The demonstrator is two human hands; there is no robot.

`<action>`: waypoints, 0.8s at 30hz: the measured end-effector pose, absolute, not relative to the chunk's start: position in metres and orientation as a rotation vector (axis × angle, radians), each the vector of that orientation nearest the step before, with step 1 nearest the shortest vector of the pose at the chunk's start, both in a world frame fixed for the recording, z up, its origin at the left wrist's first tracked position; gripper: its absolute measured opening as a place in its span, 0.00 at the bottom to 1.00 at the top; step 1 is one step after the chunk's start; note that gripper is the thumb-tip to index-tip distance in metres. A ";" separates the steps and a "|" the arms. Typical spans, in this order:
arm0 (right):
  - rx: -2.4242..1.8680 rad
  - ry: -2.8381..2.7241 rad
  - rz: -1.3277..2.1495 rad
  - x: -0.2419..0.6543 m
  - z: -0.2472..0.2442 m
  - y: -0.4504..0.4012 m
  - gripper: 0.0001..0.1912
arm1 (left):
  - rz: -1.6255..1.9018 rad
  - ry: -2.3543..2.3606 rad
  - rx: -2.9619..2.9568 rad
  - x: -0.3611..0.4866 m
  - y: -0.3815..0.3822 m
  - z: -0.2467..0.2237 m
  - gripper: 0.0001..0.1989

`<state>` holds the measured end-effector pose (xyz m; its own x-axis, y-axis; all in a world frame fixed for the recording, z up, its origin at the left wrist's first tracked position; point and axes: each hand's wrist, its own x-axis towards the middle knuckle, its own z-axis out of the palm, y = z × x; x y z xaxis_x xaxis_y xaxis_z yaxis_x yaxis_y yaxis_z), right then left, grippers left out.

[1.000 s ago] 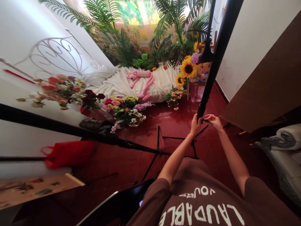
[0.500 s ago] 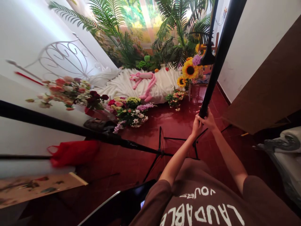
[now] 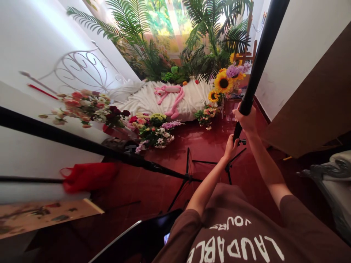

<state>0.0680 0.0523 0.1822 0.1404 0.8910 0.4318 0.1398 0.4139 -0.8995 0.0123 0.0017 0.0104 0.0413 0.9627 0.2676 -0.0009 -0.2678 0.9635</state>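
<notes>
A black stand pole [image 3: 260, 60] rises from the floor toward the top right of the head view. My right hand [image 3: 246, 118] grips it at the lower end of its thick section. Lower down, my left hand [image 3: 231, 147] is closed round the thinner part, beside a small black knob [image 3: 241, 142]. The stand's dark legs [image 3: 228, 168] spread on the red floor below my hands.
A second black pole [image 3: 109, 149] slants across the left, its tripod base on the red floor [image 3: 161, 160]. Flower bunches [image 3: 156, 131] and sunflowers [image 3: 222, 81] edge a white-draped bed [image 3: 137, 98] holding a pink plush toy [image 3: 175, 100]. A brown board [image 3: 309, 102] leans right.
My right hand has moved up the pole, apart from my left hand, which stays low. The small knob now shows between them. A dark hanging piece near the sunflowers has left the view.
</notes>
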 end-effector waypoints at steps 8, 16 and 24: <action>-0.985 -1.419 0.620 0.070 0.203 0.050 0.16 | 1.389 1.086 1.427 0.014 0.003 0.011 0.14; -1.101 -1.580 0.587 0.107 0.136 0.005 0.29 | 1.387 1.055 1.436 0.012 0.003 0.008 0.13; -1.282 -1.722 0.561 0.135 0.059 -0.037 0.14 | 1.409 1.049 1.433 0.012 0.005 0.006 0.13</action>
